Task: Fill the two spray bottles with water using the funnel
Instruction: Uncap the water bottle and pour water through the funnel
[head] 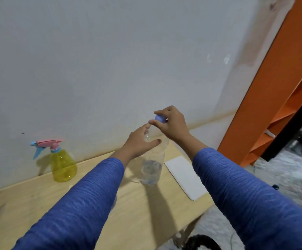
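A clear plastic water bottle (152,168) stands on the wooden table (38,199), about a third full of water. My left hand (137,141) wraps around its neck. My right hand (172,125) pinches the blue cap (160,118) just above the bottle's mouth. A yellow spray bottle (62,165) with a pink and blue trigger head stands at the back left of the table, near the wall. No funnel and no second spray bottle are in view.
A folded white paper or cloth (184,177) lies on the table right of the water bottle. An orange shelf unit (273,105) stands at the right. A dark round object (200,243) sits on the floor below the table's front edge.
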A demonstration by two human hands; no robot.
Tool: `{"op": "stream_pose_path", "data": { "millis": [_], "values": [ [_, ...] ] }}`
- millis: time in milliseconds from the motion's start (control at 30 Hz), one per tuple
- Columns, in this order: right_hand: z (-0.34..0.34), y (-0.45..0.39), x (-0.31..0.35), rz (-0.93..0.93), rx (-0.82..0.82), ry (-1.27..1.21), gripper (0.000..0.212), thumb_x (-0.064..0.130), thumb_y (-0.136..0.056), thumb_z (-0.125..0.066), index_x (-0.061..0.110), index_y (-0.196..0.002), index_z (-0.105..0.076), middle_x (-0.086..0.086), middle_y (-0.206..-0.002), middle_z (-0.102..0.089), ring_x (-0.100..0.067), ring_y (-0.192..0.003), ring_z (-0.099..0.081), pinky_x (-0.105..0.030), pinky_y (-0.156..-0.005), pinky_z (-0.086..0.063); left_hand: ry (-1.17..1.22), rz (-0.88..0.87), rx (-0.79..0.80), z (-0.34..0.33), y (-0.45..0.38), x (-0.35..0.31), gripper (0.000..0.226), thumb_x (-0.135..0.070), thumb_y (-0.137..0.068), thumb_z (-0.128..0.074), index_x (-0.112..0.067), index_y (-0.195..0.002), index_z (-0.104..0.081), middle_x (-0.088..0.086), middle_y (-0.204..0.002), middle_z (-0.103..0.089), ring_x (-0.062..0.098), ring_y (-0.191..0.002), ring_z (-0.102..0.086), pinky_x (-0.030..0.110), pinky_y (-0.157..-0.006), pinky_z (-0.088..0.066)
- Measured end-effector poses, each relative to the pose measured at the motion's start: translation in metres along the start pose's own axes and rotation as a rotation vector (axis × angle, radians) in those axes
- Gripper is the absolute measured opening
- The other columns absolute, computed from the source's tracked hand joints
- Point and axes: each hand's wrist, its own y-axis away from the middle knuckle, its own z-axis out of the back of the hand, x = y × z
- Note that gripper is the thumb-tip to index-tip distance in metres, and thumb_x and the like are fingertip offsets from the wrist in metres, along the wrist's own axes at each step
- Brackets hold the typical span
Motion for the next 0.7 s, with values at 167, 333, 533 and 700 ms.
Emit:
{"op": "stream_pose_path", "data": {
  "millis": [167,333,533,700],
  "values": [
    [0.005,0.009,0.001,-0.141,-0.067,-0.064,0.037,0.033,-0.081,-0.071,0.018,-0.114,-0.066,-0.005,-0.105,-0.061,-0.012,-0.092,-0.055,-0.017,-0.082,-0.036,0.097,-0.001,-0.062,-0.017,0.005,-0.002,0.079,-0.039,-0.080,-0.072,-0.028,-0.146,-0.030,-0.005,-0.148,-0.039,0.013,-0.135,-0.038,0.028,-0.109,-0.033],
    [0.010,0.008,-0.003,-0.122,0.073,-0.329,0.039,0.017,-0.081,-0.071,0.016,-0.120,-0.063,-0.001,-0.110,-0.067,-0.012,-0.104,-0.062,-0.021,-0.093,-0.047,0.183,0.012,-0.077,-0.017,0.005,0.011,0.075,-0.035,-0.080,-0.072,-0.034,-0.144,-0.032,-0.006,-0.147,-0.041,0.011,-0.136,-0.038,0.029,-0.109,-0.034],
    [0.020,-0.011,-0.006,0.020,0.284,-0.215,0.033,0.022,-0.085,-0.068,0.019,-0.117,-0.065,0.000,-0.114,-0.064,-0.014,-0.106,-0.060,-0.026,-0.095,-0.047,0.230,0.028,-0.085,-0.013,0.000,0.020,0.076,-0.034,-0.080,-0.072,-0.034,-0.145,-0.033,-0.003,-0.148,-0.041,0.009,-0.136,-0.037,0.032,-0.111,-0.034],
    [0.025,-0.018,-0.015,-0.001,0.346,-0.353,0.038,0.010,-0.083,-0.068,0.016,-0.121,-0.062,-0.004,-0.114,-0.065,-0.016,-0.106,-0.062,-0.030,-0.098,-0.048,0.270,0.024,-0.078,-0.015,0.001,0.021,0.077,-0.035,-0.078,-0.074,-0.033,-0.144,-0.033,-0.001,-0.148,-0.040,0.009,-0.137,-0.037,0.031,-0.112,-0.033]
  ]
}}
